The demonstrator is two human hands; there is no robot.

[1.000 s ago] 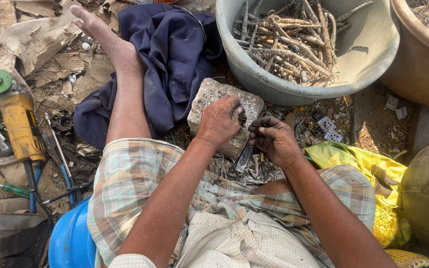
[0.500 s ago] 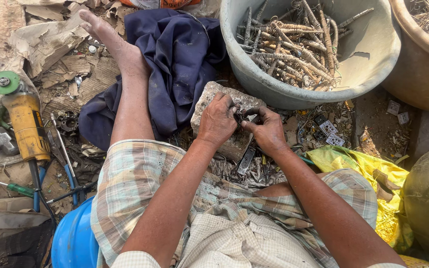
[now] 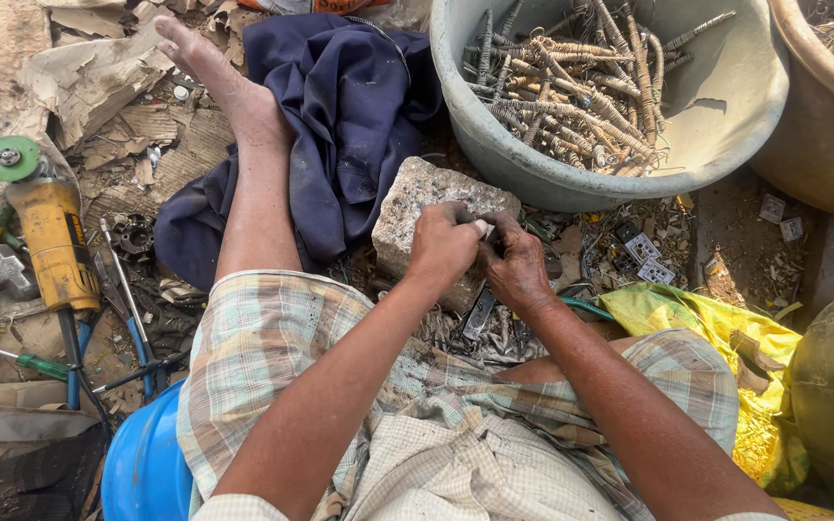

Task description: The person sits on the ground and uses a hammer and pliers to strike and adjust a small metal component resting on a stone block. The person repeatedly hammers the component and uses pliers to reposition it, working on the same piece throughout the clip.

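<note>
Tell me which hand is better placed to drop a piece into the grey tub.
Probably the right hand. It sits on the tub's side of the stone block, nearer the grey tub of coiled wire. The left hand lies farther from the tub, resting on the stone.

Hands [image 3: 480, 253] closed together, maybe gripping.

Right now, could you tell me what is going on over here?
A person sits on the ground with both hands together over a rough stone block. The left hand and right hand pinch a small pale piece between them; what it is cannot be told. Beyond the block stands a grey basin full of rusty coiled metal pieces. A yellow angle grinder lies to the left, untouched.
</note>
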